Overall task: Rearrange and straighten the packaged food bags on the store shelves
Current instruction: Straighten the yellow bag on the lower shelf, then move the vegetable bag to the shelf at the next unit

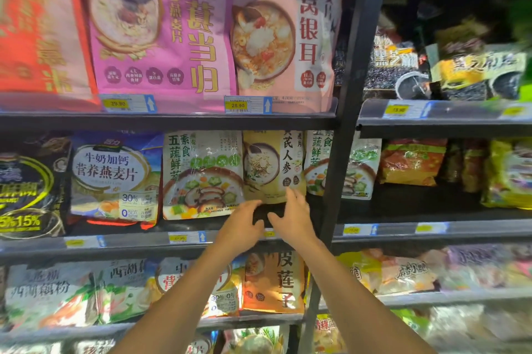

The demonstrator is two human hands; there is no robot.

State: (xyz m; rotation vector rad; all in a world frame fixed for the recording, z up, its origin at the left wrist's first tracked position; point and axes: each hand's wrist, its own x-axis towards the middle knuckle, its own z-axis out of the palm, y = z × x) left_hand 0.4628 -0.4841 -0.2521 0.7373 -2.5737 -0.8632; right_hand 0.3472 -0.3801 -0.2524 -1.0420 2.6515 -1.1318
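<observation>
The yellow bag (273,166) stands just above both hands, seemingly pushed too far back. The right hand (292,218) rests straight fingers on its bottom edge, probably to draw it forward; whether the left hand (241,224) grips anything, I cannot tell.

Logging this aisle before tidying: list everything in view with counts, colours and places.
red bag, purple bag, pink bag: one each, top shelf.
black bag, blue-white oat bag: one each, middle shelf left.
yellow bag: one, middle shelf.
vegetable-picture bags: two, white, flanking yellow bag.
orange bag: one, lower shelf.
dark bags: at least two, right bay top.
price tags: several, yellow, shelf edges.
shelf post: one, black, between bays.
left hand, right hand: at yellow bag's bottom edge.
</observation>
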